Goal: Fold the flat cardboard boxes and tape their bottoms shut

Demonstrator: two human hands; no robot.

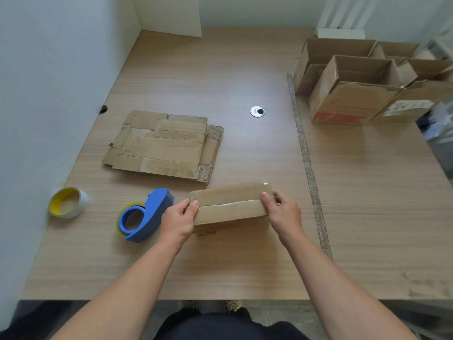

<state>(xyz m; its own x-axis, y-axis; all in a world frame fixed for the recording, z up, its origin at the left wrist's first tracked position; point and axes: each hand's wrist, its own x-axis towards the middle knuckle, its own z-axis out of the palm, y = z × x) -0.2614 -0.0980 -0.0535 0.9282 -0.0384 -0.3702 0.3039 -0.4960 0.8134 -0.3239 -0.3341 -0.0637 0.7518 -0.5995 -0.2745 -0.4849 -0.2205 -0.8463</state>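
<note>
Both hands hold a small box (230, 204) near the front of the table (245, 266), its closed side turned up. A strip of clear tape runs along the seam where the two flaps meet and wraps over both ends. The left hand (180, 217) grips the left end, thumb on top near the seam and the other fingers curled under and out of sight. The right hand (284, 212) grips the right end the same way, thumb pressed on the top edge. Whether the box rests on the table or is lifted just off it cannot be told.

Just left of the left hand lies a blue tape dispenser (147, 214) on its side, loaded with tape. Further left, near the wall, sits a roll of tape (68, 202) with a yellow core. Behind the dispenser and the box lies a stack of flat cardboard (166, 143), well apart from the hands. At the far right stand several open boxes (355, 89), packed close together. A round cable hole cover (257, 111) sits mid-table, and a worn strip (308, 163) runs front to back along the join in the tabletop
</note>
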